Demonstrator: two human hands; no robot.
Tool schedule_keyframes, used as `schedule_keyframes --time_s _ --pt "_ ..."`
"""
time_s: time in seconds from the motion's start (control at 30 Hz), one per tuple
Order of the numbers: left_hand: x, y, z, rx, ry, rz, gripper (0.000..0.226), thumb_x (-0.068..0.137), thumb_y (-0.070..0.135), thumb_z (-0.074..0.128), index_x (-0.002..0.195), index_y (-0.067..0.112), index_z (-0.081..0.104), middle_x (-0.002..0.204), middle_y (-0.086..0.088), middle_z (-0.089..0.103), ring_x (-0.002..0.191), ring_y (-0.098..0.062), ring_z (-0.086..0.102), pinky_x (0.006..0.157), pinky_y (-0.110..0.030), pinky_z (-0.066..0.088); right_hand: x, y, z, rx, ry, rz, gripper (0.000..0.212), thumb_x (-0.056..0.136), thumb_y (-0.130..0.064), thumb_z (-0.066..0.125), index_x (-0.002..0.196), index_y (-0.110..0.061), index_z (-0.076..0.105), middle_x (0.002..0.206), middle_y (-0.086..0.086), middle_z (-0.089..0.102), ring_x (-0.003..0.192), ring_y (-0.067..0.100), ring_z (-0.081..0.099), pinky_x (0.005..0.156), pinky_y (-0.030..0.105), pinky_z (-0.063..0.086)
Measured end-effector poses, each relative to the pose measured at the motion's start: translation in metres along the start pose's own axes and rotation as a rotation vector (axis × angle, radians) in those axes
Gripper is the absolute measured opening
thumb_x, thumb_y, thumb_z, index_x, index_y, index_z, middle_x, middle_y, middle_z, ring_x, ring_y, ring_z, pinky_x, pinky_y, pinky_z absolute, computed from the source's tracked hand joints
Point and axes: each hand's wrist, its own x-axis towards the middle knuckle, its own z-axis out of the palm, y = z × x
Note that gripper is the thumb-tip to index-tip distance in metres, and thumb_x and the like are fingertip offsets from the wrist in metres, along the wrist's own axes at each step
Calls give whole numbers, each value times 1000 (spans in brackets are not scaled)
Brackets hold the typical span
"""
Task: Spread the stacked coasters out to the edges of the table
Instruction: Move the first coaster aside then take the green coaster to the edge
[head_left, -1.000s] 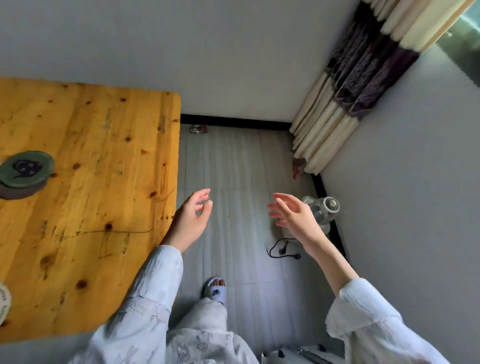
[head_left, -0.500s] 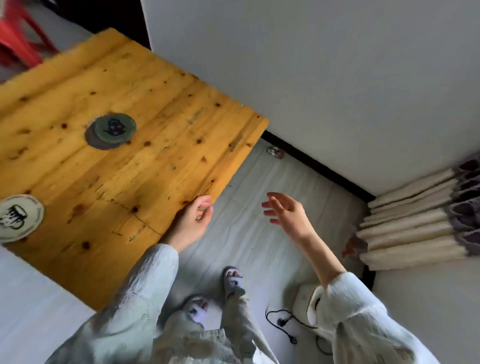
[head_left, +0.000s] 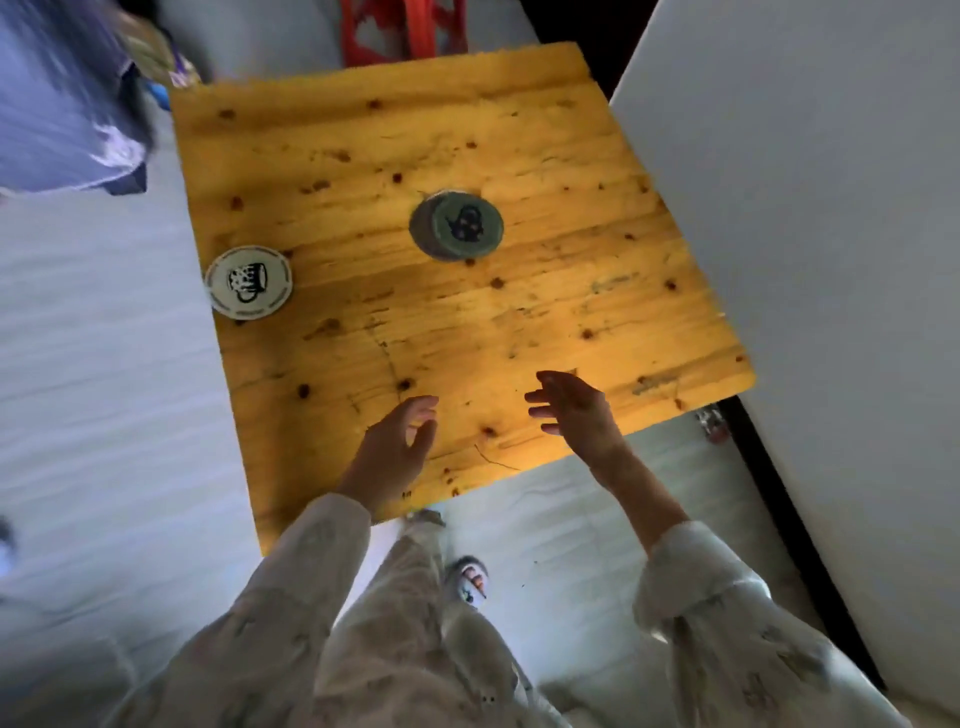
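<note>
Hovering over the table's (head_left: 571, 291) near edge: left hand (head_left: 392, 452) and right hand (head_left: 576, 410) empty, fingers loosely spread. Stack (head_left: 457, 224) mid-table; white coaster (head_left: 248, 281) already at left edge.

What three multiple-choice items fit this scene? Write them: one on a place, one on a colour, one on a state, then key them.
1. Where does the white coaster lie on the wooden table?
A. at its left edge
B. in its middle
C. on the floor

2. What colour is the top of the coaster stack?
A. red
B. green
C. yellow

3. What do the hands hold?
A. a coaster each
B. one coaster, in the left
C. nothing

Key: 1 A, it sits by the left rim. 2 B, green face with a dark print. 3 C, the left hand and right hand hover open over the near edge.
</note>
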Motion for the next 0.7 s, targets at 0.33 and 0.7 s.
schedule_keyframes --time_s 0.33,0.7 --pt "134 -51 -23 424 -117 -196 69 90 30 46 143 25 3 157 -7 -1 144 -28 -1 117 -48 12 142 -40 39 -479 -79 -50 31 96 -20 43 122 -8 55 115 20 67 107 33 62 91 42 47" --pt "243 -72 -44 557 -182 -304 131 57 47 78 134 38 -27 148 -5 -37 137 -32 -29 102 -72 -6 284 -74 80 -1118 -69 -470 54 92 -24 48 141 -11 30 152 13 27 141 30 23 112 41 27"
